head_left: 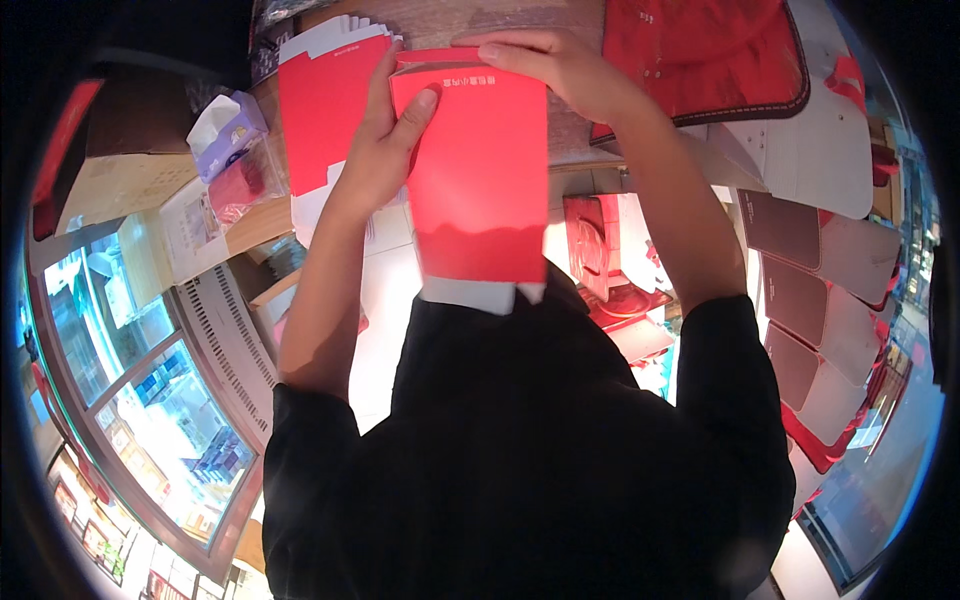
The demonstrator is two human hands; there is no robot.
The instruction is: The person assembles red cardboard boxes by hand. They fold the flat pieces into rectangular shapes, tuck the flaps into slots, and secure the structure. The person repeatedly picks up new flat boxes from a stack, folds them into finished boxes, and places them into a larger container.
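Observation:
A tall red cardboard box (480, 170) stands opened out in front of me, its white flaps hanging loose at the end nearest my body. My left hand (392, 130) grips its upper left edge, thumb on the front face and fingers behind. At the far end, my right hand (550, 62) lies along the red top flap with its fingers stretched out, pressing on it. To the left, a stack of flat red box blanks (325, 110) with white tabs rests on the table.
A purple tissue box (228, 130) and a clear plastic bag (245, 185) sit at the left. A red bag with dark stitched trim (705, 60) lies at the far right of the wooden table (575, 125). Brown and white flat pieces (795, 290) overlap along the right side. A glass showcase (180, 430) stands lower left.

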